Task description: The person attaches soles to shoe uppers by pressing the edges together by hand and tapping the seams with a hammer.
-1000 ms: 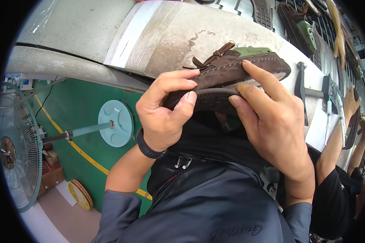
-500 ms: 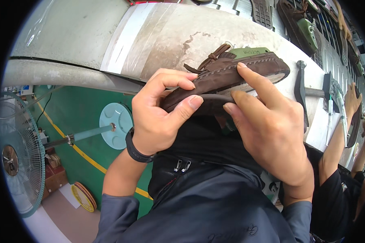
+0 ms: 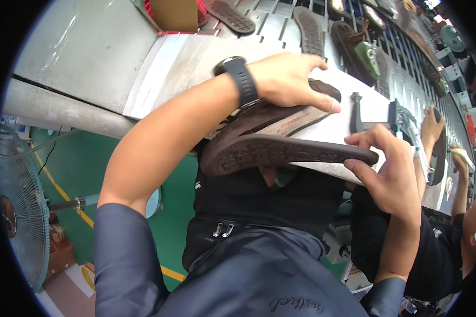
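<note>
Grey workbench (image 3: pixel 90 58) fills the upper frame, its near edge curving just above the brown shoe (image 3: pixel 269 142). The shoe is held at that edge, tilted, its studded sole facing the camera. Left hand (image 3: pixel 288 79) lies over the shoe's upper, fingers wrapped down on it. Right hand (image 3: pixel 391 169) pinches the sole's toe end. Open room lies below the shoe, over the lap. Shoe's upper is mostly hidden by the left hand. Loose soles (image 3: pixel 309 29) lie beyond the shoe. Fan (image 3: pixel 21 211) is cut off, far left of the shoe.

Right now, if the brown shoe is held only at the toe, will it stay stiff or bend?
The brown shoe would probably flex somewhat: its dark sole looks thin. The studded tread likely resists slipping.
</note>
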Demonstrator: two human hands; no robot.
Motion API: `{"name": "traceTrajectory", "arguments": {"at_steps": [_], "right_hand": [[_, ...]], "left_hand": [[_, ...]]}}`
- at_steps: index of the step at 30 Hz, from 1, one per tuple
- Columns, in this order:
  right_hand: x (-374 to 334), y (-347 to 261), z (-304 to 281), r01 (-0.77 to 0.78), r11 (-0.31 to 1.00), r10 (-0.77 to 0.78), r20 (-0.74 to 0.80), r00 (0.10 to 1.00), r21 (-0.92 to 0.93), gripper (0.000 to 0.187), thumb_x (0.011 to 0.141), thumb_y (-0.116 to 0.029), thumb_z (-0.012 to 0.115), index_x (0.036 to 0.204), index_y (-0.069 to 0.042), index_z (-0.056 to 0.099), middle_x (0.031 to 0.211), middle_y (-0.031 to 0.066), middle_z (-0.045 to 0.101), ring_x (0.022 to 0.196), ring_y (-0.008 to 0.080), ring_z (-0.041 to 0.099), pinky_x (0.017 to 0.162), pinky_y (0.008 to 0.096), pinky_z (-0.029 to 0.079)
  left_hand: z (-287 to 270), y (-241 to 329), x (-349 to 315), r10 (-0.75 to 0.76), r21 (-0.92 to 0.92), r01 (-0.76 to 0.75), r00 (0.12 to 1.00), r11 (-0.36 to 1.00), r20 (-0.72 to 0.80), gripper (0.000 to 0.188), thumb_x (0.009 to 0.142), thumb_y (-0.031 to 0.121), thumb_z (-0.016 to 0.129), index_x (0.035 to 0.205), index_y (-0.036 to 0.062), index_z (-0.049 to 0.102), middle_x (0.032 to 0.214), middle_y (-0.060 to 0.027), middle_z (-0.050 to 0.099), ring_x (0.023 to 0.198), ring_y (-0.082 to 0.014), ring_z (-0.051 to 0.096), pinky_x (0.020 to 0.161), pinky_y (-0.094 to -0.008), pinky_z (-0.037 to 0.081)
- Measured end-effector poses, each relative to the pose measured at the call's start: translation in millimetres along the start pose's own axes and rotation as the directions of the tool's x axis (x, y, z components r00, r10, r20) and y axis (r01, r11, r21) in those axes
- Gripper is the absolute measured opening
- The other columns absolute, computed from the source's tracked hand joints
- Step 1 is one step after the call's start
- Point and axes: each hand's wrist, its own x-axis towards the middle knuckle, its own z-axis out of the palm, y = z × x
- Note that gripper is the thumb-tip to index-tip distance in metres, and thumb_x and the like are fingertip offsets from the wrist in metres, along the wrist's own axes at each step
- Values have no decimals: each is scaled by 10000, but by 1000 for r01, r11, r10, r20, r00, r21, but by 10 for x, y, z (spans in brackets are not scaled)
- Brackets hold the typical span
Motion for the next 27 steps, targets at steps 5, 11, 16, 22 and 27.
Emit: {"name": "traceTrajectory", "arguments": {"at_steps": [5,11,16,22,27], "right_hand": [[32,-214,-130,25,797,176,-271,946,603,289,904,28,808,1112,6,608,966,68,745,905,107,706,821,277,568],[430,-488,313,421,511,122,-548,827,749,598,894,84,813,1350,-10,437,1174,166,719,1047,204,750,944,323,604],[319,-522,811,598,754,-189,-782,594,272,740,774,-76,975,1314,-17,471,1374,292,597,1235,365,675,1026,425,584],[258,-601,1067,558,823,-274,-784,556,108,784,763,-65,979,1355,16,471,1529,371,460,1386,423,580,1185,514,459],[296,-636,1068,549,828,-235,-819,523,113,782,738,-35,970,1409,-8,569,1482,442,520,1357,552,603,1061,516,595]], "left_hand": [[35,-177,226,-2,-626,57,996,778,88,738,784,239,898,1406,-30,605,1189,-186,744,1058,-232,722,961,-351,586],[-319,420,-356,177,-323,-433,786,842,-592,666,804,181,898,1407,69,639,1245,-116,626,1149,-193,657,957,-347,592],[-491,665,-771,487,279,-417,563,865,-668,646,735,202,891,1306,29,642,1212,-165,602,1129,-335,602,998,-421,516],[-570,659,-956,454,129,-495,621,859,-639,743,853,467,839,1345,-39,608,1252,-167,607,1122,-281,624,998,-388,514],[-680,634,-1010,536,285,-456,672,843,-511,1099,776,841,784,1348,-82,619,1305,-188,581,1138,-249,639,996,-375,533]]}}
